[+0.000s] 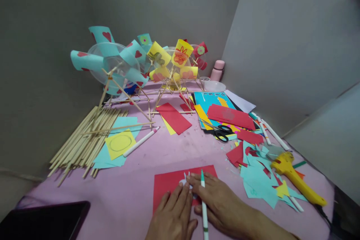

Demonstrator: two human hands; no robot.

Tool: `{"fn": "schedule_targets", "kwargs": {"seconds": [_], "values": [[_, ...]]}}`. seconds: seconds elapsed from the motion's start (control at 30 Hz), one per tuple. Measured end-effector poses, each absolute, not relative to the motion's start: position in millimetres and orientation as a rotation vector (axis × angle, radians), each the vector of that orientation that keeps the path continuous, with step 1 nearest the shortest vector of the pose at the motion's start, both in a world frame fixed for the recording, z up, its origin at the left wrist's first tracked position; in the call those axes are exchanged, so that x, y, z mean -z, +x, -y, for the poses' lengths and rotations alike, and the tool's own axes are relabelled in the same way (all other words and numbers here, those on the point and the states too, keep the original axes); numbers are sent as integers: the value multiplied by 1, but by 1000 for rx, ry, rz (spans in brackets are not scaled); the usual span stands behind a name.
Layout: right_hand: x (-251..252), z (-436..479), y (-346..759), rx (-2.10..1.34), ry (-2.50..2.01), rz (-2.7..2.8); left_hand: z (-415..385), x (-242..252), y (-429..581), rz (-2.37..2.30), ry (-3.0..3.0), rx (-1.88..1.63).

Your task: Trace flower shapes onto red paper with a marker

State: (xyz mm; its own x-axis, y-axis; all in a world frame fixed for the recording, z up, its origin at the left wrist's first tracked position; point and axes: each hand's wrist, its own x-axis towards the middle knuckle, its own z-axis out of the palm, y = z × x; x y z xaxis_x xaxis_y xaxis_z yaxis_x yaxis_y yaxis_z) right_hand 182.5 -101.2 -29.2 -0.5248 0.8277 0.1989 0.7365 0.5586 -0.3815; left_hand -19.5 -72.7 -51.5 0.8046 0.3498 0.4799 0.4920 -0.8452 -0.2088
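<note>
A red paper sheet lies on the pink table at the near edge. My left hand rests flat on it, fingers pressing a small white piece. Beside it, my right hand holds a white marker with a green tip, tip pointing away over the paper, fingertips touching the same white piece.
A bundle of wooden sticks and a yellow paper lie left. Two paper pinwheel models stand at the back. Black scissors, coloured paper scraps, a yellow glue gun and markers are right. A dark tablet sits near left.
</note>
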Motion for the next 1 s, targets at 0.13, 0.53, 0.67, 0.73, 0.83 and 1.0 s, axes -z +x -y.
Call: {"fn": "schedule_targets", "kwargs": {"seconds": [0.13, 0.53, 0.67, 0.73, 0.83, 1.0], "values": [[35, 99, 180, -283, -1352, 2412, 69, 46, -21, 669, -2764, 614], [27, 110, 187, -341, -1215, 2367, 54, 23, -16, 894, -3224, 543], [27, 109, 185, -362, -1215, 2372, 43, 29, -20, 902, -3298, 472], [27, 108, 184, -365, -1221, 2374, 39, 36, -24, 752, -3272, 460], [26, 107, 184, -373, -1235, 2388, 37, 38, -27, 674, -3286, 342], [27, 107, 186, -377, -1218, 2386, 35, 22, -28, 788, -3283, 53]]}}
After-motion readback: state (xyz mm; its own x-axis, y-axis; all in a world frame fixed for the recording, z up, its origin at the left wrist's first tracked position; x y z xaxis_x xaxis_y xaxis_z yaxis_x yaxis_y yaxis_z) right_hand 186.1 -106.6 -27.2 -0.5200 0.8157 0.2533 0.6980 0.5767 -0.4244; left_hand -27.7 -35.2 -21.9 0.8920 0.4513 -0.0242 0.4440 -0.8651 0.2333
